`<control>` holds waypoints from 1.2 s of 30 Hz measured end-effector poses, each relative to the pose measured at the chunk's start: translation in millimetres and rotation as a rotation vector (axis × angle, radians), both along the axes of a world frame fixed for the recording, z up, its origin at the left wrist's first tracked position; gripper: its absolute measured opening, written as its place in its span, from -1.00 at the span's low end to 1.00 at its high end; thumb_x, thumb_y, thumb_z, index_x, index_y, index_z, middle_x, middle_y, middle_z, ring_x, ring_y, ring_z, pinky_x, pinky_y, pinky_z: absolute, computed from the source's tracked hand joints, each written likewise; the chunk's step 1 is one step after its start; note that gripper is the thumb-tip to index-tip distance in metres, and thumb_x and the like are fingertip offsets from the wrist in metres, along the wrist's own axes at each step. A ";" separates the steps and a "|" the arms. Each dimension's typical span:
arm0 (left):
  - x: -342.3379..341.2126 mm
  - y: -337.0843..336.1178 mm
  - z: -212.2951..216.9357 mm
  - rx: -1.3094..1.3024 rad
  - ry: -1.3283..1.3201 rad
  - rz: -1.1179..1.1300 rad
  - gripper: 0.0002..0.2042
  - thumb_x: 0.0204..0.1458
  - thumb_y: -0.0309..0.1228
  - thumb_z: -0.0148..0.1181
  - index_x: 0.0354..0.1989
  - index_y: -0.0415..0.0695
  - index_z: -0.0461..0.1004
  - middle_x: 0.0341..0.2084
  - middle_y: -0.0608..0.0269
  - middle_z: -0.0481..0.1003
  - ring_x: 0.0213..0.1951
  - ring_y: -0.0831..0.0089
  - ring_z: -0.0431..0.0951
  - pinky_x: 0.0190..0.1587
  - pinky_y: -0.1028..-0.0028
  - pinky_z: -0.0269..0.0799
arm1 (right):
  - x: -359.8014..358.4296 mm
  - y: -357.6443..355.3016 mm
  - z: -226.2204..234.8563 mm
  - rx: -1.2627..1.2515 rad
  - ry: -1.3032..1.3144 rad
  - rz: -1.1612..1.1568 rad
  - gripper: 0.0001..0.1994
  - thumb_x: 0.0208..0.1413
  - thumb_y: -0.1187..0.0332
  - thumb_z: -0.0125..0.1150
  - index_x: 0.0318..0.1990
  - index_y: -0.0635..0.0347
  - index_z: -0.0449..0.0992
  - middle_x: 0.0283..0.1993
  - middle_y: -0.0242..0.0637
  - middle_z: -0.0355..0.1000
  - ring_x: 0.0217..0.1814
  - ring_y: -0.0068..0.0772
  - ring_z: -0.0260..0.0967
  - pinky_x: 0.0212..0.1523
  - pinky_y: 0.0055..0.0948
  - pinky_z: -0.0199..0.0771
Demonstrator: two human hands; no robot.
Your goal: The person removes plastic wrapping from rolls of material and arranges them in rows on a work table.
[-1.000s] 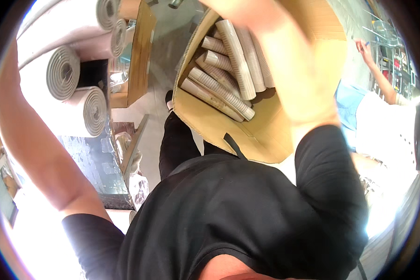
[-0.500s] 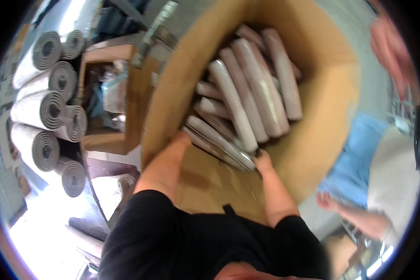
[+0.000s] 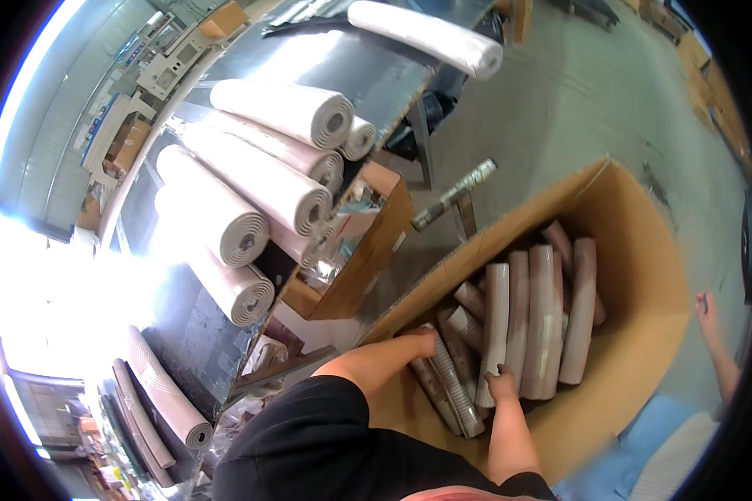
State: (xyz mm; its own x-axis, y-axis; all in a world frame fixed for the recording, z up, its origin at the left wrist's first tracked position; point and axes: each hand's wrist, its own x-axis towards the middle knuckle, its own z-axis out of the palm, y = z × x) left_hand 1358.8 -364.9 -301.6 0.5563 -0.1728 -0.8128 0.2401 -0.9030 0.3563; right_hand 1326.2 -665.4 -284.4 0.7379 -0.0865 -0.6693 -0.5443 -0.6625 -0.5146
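Wrapped rolls [image 3: 543,321] lie in a deep cardboard box [image 3: 643,292] before the person in the head view, mostly side by side, probably because that packs them closely while the high walls keep them from spilling. The left hand [image 3: 424,341] curls at the upper end of a ribbed roll [image 3: 456,388]; the right hand [image 3: 501,384] is at the lower end of a pale roll [image 3: 495,326], seemingly touching it. Reaching opposite ends likely helps steady the stack, yet I cannot tell whether either hand grasps firmly or merely rests. Counting: one deep box, at least nine rolls inside, overlap hiding the exact number; on the bench [image 3: 376,79], seven thick rolls [image 3: 255,179] bunched and one lone roll [image 3: 426,37] apart; one smaller carton [image 3: 368,263] beside it; one co-worker's hand [image 3: 706,313] past the box.
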 end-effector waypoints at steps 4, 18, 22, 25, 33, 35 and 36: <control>9.7 20.6 25.3 0.064 -0.069 -0.071 -0.57 -0.05 -0.27 0.24 0.03 -0.16 0.54 -0.01 -0.01 0.56 0.02 0.08 0.56 0.05 0.20 0.49 | 86.8 65.6 100.8 0.196 -0.410 0.132 -0.54 0.08 0.32 0.32 0.12 0.32 0.43 0.09 0.01 0.43 0.12 -0.06 0.41 0.12 -0.22 0.42; -12.6 -2.7 83.1 -0.269 0.008 -0.181 -0.58 0.01 -0.30 0.19 0.07 -0.18 0.53 0.07 0.00 0.52 0.08 0.08 0.53 0.08 0.17 0.47 | 311.9 437.2 373.0 0.314 -0.994 0.656 0.07 -0.34 0.01 0.62 0.36 0.15 0.14 0.32 0.09 0.13 0.38 0.07 0.14 0.39 -0.16 0.19; -3.6 17.6 79.1 -0.177 0.086 -0.234 -0.54 0.02 -0.29 0.19 0.12 -0.16 0.50 0.07 0.00 0.52 0.08 0.08 0.54 0.10 0.20 0.46 | 314.8 447.2 366.9 0.326 -1.006 0.598 -0.06 -0.30 0.10 0.58 0.30 0.14 0.23 0.24 0.03 0.22 0.30 0.03 0.23 0.32 -0.20 0.27; -8.7 9.8 72.6 -0.291 -0.096 0.002 -0.61 0.01 -0.29 0.19 0.01 -0.17 0.56 0.01 -0.01 0.55 0.04 0.11 0.57 0.05 0.22 0.49 | 324.4 434.6 383.3 0.720 -0.732 0.280 -0.17 -0.24 0.12 0.52 0.24 0.16 0.29 0.16 -0.05 0.32 0.21 -0.08 0.30 0.23 -0.15 0.33; -9.4 25.3 63.3 -0.246 -0.015 -0.011 -0.63 0.01 -0.15 0.19 -0.23 -0.23 0.63 -0.28 -0.02 0.63 -0.12 0.14 0.63 0.02 0.25 0.50 | 302.6 274.9 355.5 1.172 -0.274 -0.136 -0.53 0.07 0.19 0.26 0.11 0.17 0.39 0.10 -0.22 0.38 0.14 -0.25 0.32 0.11 -0.13 0.39; -2.7 29.9 69.4 -0.289 0.018 0.162 -0.60 0.04 -0.10 0.17 -0.23 -0.23 0.63 -0.30 -0.02 0.62 -0.12 0.17 0.62 0.05 0.24 0.48 | 249.5 201.6 320.9 1.266 -0.366 -0.146 -0.50 0.10 0.23 0.19 0.19 0.20 0.35 0.17 -0.19 0.36 0.23 -0.25 0.30 0.24 -0.19 0.33; 0.1 29.5 73.8 -0.342 0.029 0.251 -0.58 0.06 -0.07 0.17 -0.21 -0.23 0.62 -0.28 -0.01 0.62 -0.11 0.18 0.62 0.07 0.24 0.46 | 217.8 164.5 303.9 1.298 -0.357 -0.206 -0.44 0.10 0.22 0.15 0.26 0.22 0.31 0.24 -0.16 0.34 0.28 -0.19 0.29 0.30 -0.15 0.30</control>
